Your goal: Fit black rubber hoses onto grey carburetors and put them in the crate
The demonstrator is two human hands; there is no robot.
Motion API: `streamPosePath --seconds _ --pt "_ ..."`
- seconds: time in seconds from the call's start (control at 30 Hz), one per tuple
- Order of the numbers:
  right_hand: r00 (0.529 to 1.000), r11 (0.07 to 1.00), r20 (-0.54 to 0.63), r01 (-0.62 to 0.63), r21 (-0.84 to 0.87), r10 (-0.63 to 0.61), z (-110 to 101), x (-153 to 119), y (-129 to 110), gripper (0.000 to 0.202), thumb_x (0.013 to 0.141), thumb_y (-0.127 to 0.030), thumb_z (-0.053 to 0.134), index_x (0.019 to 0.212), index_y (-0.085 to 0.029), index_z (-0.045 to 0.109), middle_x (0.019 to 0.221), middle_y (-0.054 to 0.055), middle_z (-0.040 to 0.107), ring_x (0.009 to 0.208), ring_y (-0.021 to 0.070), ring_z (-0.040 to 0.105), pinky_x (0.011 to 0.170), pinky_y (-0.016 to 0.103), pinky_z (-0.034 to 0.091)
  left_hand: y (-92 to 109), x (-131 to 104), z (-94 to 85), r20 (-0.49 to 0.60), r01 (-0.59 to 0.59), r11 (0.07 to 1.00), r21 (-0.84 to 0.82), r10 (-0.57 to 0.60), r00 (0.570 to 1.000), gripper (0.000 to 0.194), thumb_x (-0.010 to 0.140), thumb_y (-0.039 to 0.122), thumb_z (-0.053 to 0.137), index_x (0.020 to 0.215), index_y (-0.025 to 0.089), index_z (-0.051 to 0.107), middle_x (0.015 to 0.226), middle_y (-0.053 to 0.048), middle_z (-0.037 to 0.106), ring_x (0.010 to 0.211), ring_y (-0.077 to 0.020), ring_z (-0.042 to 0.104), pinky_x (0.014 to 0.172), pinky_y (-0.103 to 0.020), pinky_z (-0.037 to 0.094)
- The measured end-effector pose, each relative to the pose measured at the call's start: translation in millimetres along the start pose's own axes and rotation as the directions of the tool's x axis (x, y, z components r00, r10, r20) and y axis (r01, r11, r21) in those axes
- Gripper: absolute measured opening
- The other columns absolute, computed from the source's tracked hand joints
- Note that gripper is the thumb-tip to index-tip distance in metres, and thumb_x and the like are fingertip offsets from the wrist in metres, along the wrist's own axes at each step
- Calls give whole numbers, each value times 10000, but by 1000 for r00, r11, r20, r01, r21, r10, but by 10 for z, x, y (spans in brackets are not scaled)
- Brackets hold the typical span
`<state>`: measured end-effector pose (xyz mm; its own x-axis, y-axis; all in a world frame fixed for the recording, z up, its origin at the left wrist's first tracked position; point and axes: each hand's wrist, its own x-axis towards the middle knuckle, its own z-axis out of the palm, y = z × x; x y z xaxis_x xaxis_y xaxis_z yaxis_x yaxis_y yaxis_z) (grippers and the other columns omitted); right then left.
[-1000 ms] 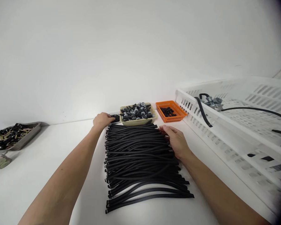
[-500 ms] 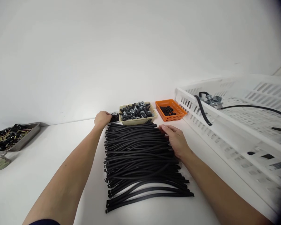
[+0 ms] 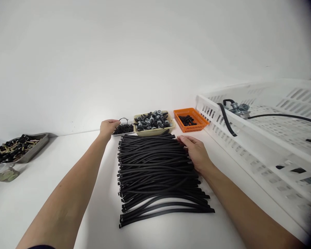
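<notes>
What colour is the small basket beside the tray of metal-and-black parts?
The basket is orange, seen best in the head view.

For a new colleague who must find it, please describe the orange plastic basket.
Find the large white perforated plastic crate on the right. Beside its far left corner sits a small orange plastic basket with slotted sides, holding short black pieces. Its orange colour separates it from the shallow cream tray to its left.
</notes>
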<state>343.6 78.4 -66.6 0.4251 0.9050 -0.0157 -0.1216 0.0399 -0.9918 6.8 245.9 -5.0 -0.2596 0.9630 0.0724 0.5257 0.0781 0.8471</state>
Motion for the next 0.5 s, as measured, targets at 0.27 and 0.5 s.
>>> streamPosePath --seconds 0.27,0.5 --pt "1000 1000 8 -1 13 1 4 5 6 290 744 -512 833 808 -231 815 858 36 778 827 211 665 743 320 509 55 -69 -28 -8 47 992 -114 -48 999 223 975 355 748 990 135 712 920 -18 715 795 -142 674 739 -310 598" --pt "1000 1000 2 -1 8 1 -3 8 12 284 747 -504 834 819 -230 821 863 41 792 821 216 680 724 319 526 157 -154 -91 -19 69 944 -323 -79 997 153 919 253 780 962 129 702 882 -23 708 764 -131 675 658 -261 555"
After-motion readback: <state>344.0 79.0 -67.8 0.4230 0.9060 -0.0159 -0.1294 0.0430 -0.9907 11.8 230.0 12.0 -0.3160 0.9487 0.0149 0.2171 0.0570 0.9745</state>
